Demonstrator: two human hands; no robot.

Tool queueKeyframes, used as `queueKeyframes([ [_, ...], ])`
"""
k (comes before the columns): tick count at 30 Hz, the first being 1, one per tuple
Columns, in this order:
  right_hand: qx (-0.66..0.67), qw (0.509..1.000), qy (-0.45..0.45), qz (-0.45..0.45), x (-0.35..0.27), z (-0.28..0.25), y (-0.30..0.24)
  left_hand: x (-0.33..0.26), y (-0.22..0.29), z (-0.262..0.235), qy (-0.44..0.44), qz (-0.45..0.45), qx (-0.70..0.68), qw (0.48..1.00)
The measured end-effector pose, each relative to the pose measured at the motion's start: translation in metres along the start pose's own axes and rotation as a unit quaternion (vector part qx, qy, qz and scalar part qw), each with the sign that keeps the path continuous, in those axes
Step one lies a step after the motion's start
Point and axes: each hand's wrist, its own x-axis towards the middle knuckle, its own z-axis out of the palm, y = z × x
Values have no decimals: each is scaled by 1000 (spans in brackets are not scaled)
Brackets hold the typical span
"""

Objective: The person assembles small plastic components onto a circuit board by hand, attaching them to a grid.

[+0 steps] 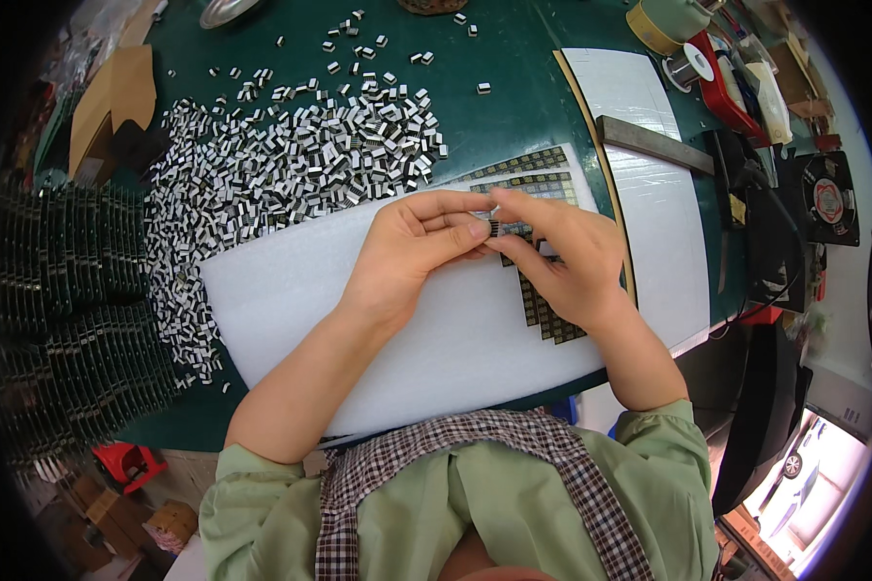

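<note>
My left hand point(402, 250) and my right hand point(574, 254) meet above a white foam sheet point(378, 329). Between their fingertips is a small electronic component with a row of pins point(495, 229), pinched by both hands and largely covered by the fingers. Dark circuit board panels point(545, 315) with rows of yellowish markings lie on the foam beneath my right hand. More panel strips point(523, 163) show just beyond the fingers. A wide heap of small white-and-black pinned components point(310, 145) spreads on the green table beyond and left of the foam.
Dense rows of upright circuit boards point(77, 290) stand at the left. To the right are a white board point(630, 97), a metal bar point(654, 145), a solder spool point(688, 68), a red tray point(731, 87) and a black fan point(828, 198). The table's near edge runs by my waist.
</note>
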Motion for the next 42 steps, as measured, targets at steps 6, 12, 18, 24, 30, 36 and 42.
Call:
queueKeyframes([
  [6, -11, 1000, 4, -20, -1, -2, -1, 1, 3, -1, -15, 6, 17, 1000],
  [12, 58, 996, -14, 65, -3, -5, -8, -3, 2, -1, -19, -16, -32, 999],
  [18, 187, 969, -14, 161, -9, -3, -5, -3, 0, -1, -41, 11, -18, 999],
  [24, 240, 953, -19, 181, -4, -4, 0, 4, 1, -1, -42, 14, -9, 999],
  [30, 121, 979, -37, 163, -4, -11, -16, -4, 7, 7, -18, 39, 31, 999],
  [36, 117, 991, 26, 56, -3, -6, -10, 0, 1, 2, -17, 40, 24, 999],
  [42, 77, 997, 22, 4, -7, -2, -7, 2, -1, -8, -5, 72, 74, 995],
])
